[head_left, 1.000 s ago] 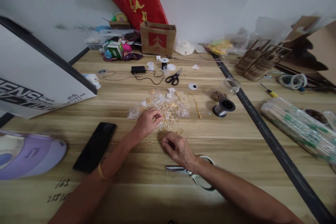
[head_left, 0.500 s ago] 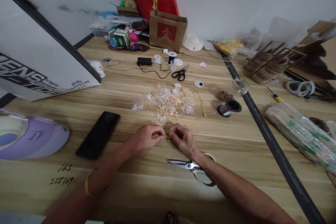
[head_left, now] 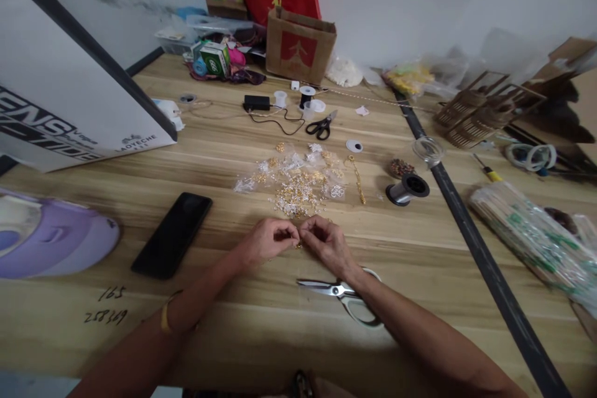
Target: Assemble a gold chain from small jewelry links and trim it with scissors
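Note:
My left hand point(head_left: 270, 240) and my right hand point(head_left: 326, 244) meet fingertip to fingertip over the table, thumb and forefinger of each pinched together. What they pinch is too small to make out; a few gold bits point(head_left: 298, 247) show just beneath the fingertips. Right beyond the hands spreads a pile of small gold and silver beads point(head_left: 298, 196), with clear bags of findings point(head_left: 261, 174) around it. White-handled scissors point(head_left: 340, 290) lie partly under my right forearm. A gold chain point(head_left: 358, 180) rests to the right of the pile.
A black phone point(head_left: 172, 236) lies left of my hands. To the right stand a spool of wire point(head_left: 407, 189) and a heap of dark beads point(head_left: 401, 167). Black scissors point(head_left: 321, 125) and a paper bag point(head_left: 301, 46) are farther back. Bagged sticks point(head_left: 527, 233) lie at far right.
My left hand has moved slightly right, so its fingertips now come against those of my right hand. The whole view has shifted a little.

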### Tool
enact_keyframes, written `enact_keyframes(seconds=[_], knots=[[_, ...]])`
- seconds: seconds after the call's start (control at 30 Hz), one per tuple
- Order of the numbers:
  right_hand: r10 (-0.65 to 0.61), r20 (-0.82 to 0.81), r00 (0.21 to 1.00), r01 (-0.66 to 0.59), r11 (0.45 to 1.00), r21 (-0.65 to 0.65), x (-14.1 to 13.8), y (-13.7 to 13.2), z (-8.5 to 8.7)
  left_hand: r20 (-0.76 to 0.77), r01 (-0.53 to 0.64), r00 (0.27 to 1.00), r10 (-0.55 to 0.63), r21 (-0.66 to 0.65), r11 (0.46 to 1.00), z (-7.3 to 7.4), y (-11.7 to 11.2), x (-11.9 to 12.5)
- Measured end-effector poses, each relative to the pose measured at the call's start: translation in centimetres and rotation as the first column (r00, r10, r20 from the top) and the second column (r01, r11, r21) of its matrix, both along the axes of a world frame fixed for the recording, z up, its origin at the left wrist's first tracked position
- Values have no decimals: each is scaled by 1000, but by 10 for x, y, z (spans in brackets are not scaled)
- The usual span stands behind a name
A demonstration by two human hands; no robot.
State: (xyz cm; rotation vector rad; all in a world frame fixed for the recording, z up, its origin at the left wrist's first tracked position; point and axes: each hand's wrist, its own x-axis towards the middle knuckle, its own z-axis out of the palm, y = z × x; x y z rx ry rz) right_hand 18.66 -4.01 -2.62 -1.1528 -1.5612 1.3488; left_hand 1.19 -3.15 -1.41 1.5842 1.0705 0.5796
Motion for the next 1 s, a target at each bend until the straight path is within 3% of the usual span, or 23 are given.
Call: enact_keyframes(seconds=[0.33, 0.47, 0.53, 0.6, 0.73, 0.8, 1.0], knots=[[14, 62, 998, -18, 998, 63, 2, -2, -4, 62, 7, 998, -1, -96, 995, -6, 2, 0], [48, 217, 975, -82, 985, 151, 4, -3, 1, 36, -2, 999, 4, -76, 997, -8, 2, -1], [41, 403, 914, -147, 961, 236, 8, -4, 11, 35, -10, 999, 12, -71, 997, -10, 1, -2], [37, 618, 786, -261, 925, 277, 12, -4, 23, 34, -21, 999, 24, -63, 998, -11, 1, -3], [100, 836, 540, -456, 869, 191, 19, -1, 34, 20, -40, 999, 41, -36, 999, -10, 1, -4], [134, 860, 493, -516, 841, 164, 20, 0, 34, 6, -45, 999, 46, -30, 999, -8, 1, -3], [156, 869, 469, -582, 795, 171, 18, 0, 25, 2, -50, 999, 50, -18, 999, -5, 1, -3]])
